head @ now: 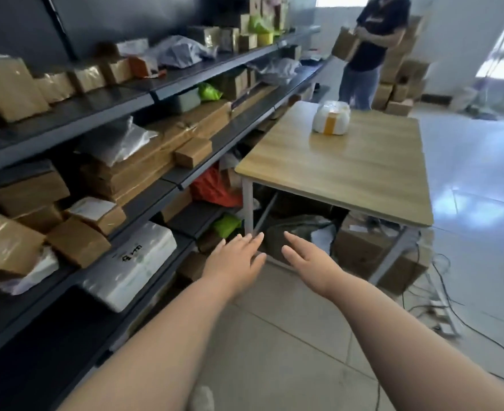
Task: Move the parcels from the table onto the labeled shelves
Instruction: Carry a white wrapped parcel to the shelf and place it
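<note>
A storeroom with a pale tiled floor: dark metal shelves (102, 102) run along the left wall, and a wooden table (348, 179) stands just beside their far stretch.

Nearest the camera, both bare arms reach forward and down over the floor. The left hand (236, 259) and right hand (310, 259) are side by side but apart, fingers straight and spread. Both are released and hold nothing. They hang short of the table's near edge, well apart from anything on it.

To the left, the shelves are already crowded on every level with brown cartons, grey bags and a flat white packet (132, 262) at the front rim of a lower shelf. Which of these came off the table cannot be told, and no shelf labels are legible.

On the table only one thing shows: a rounded white parcel (331, 117) bound with yellow tape, sitting near the far edge, towards the far left corner. The rest of the tabletop shows bare wood. Under the table lie a large cardboard box (372, 253) and dark bundles.

Beyond the far edge a second person (372, 40) stands holding a brown carton, beside a stack of cartons (399, 84).

Judged from this, the job looks close to finished. The white parcel is the last one left to fetch and shelve.
</note>
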